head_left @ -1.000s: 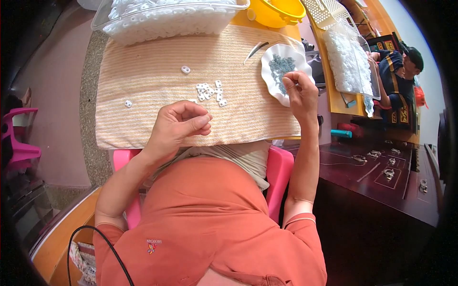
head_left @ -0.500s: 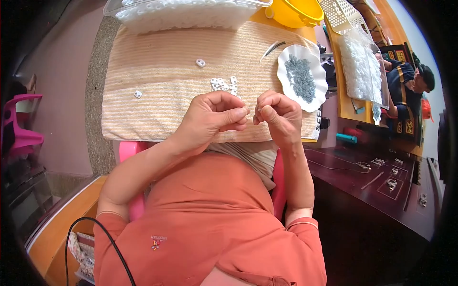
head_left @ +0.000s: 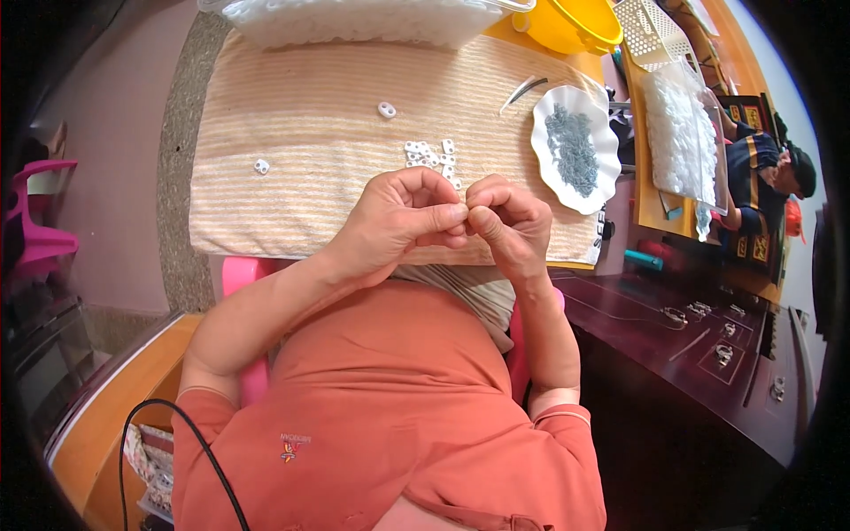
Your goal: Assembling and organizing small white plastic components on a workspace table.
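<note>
Here, left hand (head_left: 403, 212), right hand (head_left: 511, 226) pinched, contents unclear; cloth (head_left: 283, 97) spreads left, edge (head_left: 208, 250) near.

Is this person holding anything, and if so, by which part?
The left hand and right hand pinch close together; anything between them is hidden or too small to see, so neither thing nor part can be told.

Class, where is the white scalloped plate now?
In the head view, the white scalloped plate of small grey pieces sits at the right edge of the striped cloth, above and right of the right hand.
</note>
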Available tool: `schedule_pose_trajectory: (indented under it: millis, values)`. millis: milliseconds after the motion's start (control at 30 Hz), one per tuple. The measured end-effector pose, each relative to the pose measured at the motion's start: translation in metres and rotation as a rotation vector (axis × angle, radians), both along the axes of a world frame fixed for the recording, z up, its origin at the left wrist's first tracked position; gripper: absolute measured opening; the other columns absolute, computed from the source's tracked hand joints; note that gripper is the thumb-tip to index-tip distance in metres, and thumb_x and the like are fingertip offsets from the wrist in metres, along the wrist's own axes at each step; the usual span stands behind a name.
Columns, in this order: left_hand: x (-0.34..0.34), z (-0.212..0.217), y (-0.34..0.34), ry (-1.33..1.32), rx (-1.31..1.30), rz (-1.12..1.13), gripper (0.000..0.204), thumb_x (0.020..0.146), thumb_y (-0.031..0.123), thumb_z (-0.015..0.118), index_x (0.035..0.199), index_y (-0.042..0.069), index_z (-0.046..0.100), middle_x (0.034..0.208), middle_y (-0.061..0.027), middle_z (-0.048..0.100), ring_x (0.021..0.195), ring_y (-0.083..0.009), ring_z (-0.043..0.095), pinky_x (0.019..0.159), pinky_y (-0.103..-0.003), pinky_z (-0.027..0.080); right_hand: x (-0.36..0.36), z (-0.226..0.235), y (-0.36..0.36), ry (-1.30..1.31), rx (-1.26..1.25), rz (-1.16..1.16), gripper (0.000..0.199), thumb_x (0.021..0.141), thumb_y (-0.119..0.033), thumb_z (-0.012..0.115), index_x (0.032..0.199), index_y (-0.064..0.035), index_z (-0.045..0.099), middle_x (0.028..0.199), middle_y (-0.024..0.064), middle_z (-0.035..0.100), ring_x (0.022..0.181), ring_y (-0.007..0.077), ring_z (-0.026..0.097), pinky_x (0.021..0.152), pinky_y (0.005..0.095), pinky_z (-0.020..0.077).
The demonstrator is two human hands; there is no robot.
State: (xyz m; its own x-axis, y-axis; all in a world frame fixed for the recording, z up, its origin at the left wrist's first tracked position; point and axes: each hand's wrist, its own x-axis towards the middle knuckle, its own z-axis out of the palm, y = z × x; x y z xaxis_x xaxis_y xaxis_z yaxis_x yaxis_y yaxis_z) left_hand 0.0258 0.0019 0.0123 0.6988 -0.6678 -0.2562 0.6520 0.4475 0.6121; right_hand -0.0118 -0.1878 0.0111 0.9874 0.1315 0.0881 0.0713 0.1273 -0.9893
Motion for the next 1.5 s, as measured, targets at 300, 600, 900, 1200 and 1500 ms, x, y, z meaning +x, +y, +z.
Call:
schedule_pose_trajectory:
  millis: [300, 600, 900, 1200, 1500]
  values:
    - [0.000, -0.006, 0.002, 0.038, -0.020, 0.015, 0.011, 0.089, 0.006, 0.066, 0.097, 0.001, 0.059, 0.088, -0.0062, 0.066, 0.077, -0.0134, 0.066, 0.072, -0.025, 0.057, -0.002, -0.002, 0.005, -0.044, -0.005, -0.025, 0.009, 0.088, 0.001, 0.065, 0.095, 0.0050, 0.063, 0.093, 0.0096, 0.061, 0.082, 0.0133, 0.058, 0.071, 0.0237, 0.0491]
    - [0.000, -0.010, 0.002, 0.052, 0.042, 0.071, 0.013, 0.089, 0.001, 0.063, 0.102, -0.003, 0.060, 0.093, -0.0093, 0.066, 0.083, -0.0153, 0.067, 0.075, -0.025, 0.058, -0.001, -0.023, 0.000, 0.044, 0.041, -0.085, 0.008, 0.088, 0.005, 0.062, 0.096, 0.0053, 0.064, 0.099, 0.0094, 0.062, 0.085, 0.0117, 0.061, 0.075, 0.0225, 0.0506]
    - [0.000, -0.013, 0.002, 0.044, 0.095, 0.075, 0.015, 0.089, 0.001, 0.064, 0.102, -0.004, 0.060, 0.091, -0.0109, 0.067, 0.080, -0.0153, 0.068, 0.073, -0.025, 0.058, -0.001, -0.021, 0.004, 0.096, 0.064, -0.077, 0.009, 0.089, 0.004, 0.062, 0.097, 0.0054, 0.063, 0.099, 0.0074, 0.062, 0.087, 0.0105, 0.060, 0.077, 0.0221, 0.0508]
    - [-0.001, -0.014, 0.003, 0.074, 0.109, 0.060, 0.017, 0.089, 0.002, 0.065, 0.104, -0.005, 0.062, 0.091, -0.0107, 0.068, 0.079, -0.0151, 0.068, 0.073, -0.025, 0.058, 0.000, -0.018, 0.006, 0.112, 0.050, -0.085, 0.011, 0.090, -0.006, 0.065, 0.095, 0.0041, 0.063, 0.094, 0.0073, 0.061, 0.084, 0.0113, 0.055, 0.075, 0.0231, 0.0447]
    - [-0.001, -0.013, 0.005, 0.093, 0.116, 0.050, 0.018, 0.089, 0.002, 0.064, 0.106, -0.003, 0.063, 0.096, -0.0095, 0.067, 0.085, -0.0150, 0.067, 0.078, -0.028, 0.059, -0.001, -0.017, 0.006, 0.126, 0.024, -0.087, 0.010, 0.091, -0.005, 0.063, 0.094, 0.0046, 0.063, 0.094, 0.0072, 0.061, 0.084, 0.0112, 0.056, 0.075, 0.0230, 0.0454]
